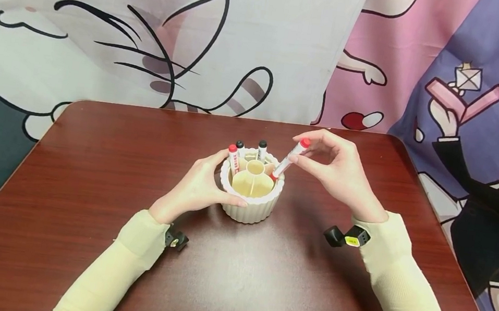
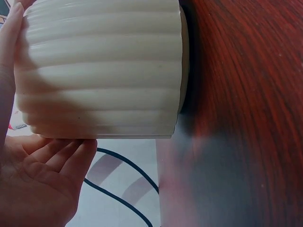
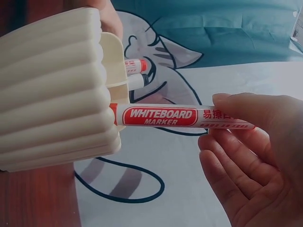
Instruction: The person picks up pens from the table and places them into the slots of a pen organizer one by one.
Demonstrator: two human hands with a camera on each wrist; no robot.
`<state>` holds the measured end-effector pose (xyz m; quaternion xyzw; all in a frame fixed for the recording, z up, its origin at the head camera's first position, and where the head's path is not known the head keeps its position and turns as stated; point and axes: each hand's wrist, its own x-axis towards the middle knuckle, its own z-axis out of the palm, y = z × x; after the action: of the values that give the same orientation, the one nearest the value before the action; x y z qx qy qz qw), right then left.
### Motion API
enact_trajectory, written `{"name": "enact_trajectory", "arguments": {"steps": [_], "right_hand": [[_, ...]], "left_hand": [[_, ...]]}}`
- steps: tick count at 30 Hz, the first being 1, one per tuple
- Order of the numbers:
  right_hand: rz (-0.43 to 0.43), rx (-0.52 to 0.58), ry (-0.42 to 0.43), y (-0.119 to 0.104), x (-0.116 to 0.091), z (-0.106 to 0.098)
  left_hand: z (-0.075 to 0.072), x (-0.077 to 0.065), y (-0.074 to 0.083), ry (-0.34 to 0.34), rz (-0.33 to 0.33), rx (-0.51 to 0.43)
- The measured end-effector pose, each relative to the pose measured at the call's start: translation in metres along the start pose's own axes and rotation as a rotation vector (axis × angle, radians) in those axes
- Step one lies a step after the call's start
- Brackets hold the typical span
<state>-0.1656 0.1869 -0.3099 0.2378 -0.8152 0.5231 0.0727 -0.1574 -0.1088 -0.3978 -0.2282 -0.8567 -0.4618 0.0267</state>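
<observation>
A cream, ribbed pen holder (image 1: 249, 212) with inner compartments stands on the table. My left hand (image 1: 198, 185) grips its left side, thumb along the front and fingers around the back. With thumb and fingertips, my right hand (image 1: 335, 169) pinches a red whiteboard marker (image 3: 161, 116) near its upper end. The marker tilts to the right, its lower red end just inside the holder's right rim. At the holder's left side stands another red-capped marker (image 1: 233, 160). Two black-capped markers, one at the back left (image 1: 240, 148) and one at the back (image 1: 262, 150), stand in it too.
The dark red-brown wooden table (image 1: 83, 196) reaches back to a cloth backdrop (image 1: 293, 40) with cartoon figures. Small black cameras sit on the left wrist (image 1: 177, 239) and the right wrist (image 1: 346, 237).
</observation>
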Motion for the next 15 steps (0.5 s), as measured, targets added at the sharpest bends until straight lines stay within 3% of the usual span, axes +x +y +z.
{"name": "enact_trajectory", "arguments": {"steps": [11, 15], "right_hand": [[0.040, -0.032, -0.074, -0.005, -0.002, 0.013], [0.047, -0.051, -0.081, 0.012, -0.002, 0.012]], "left_hand": [[0.000, 0.000, 0.002, -0.003, -0.005, 0.010], [0.000, -0.001, 0.004, -0.014, 0.000, 0.014]]}}
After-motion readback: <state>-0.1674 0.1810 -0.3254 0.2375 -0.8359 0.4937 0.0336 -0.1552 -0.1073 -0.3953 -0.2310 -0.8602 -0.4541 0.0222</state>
